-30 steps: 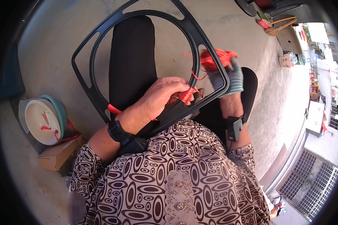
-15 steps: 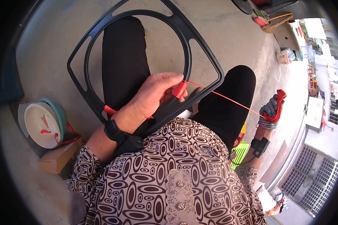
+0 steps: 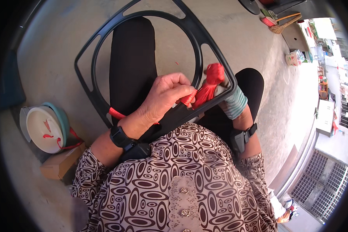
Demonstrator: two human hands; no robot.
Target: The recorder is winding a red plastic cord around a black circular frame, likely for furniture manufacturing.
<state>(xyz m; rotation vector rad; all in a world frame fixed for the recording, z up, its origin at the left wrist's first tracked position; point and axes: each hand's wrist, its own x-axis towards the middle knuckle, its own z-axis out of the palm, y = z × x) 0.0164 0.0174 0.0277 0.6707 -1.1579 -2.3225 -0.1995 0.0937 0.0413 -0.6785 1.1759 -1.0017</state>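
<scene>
Across my lap rests a black frame (image 3: 200, 63), a round ring set inside a rounded square. Red cord is wound tightly round the ring's near right part as a cord wrapping (image 3: 189, 96). My left hand (image 3: 167, 92), bare, pinches the ring at this wrapping with thumb and fingers. In my right hand (image 3: 232, 101), gloved in grey with striped cuff, is a bundle of red cord (image 3: 210, 83). That hand sits at the frame's right corner, partly hidden behind the frame bar, with the bundle inside the gap. A second red wrapping (image 3: 116, 113) lies near my left forearm.
On the floor at left stand a cream basin (image 3: 42, 127) with red scraps, a teal basin (image 3: 62, 116) and a cardboard box (image 3: 62, 162). A broom (image 3: 284, 25) lies at the far right, near a patterned bucket (image 3: 294, 58). A barred window (image 3: 317, 176) is at lower right.
My right hand has come in from the far right with the cord bundle to the ring, and the stretched cord no longer shows. The frame has shifted slightly right; my left hand still pinches the wrapping.
</scene>
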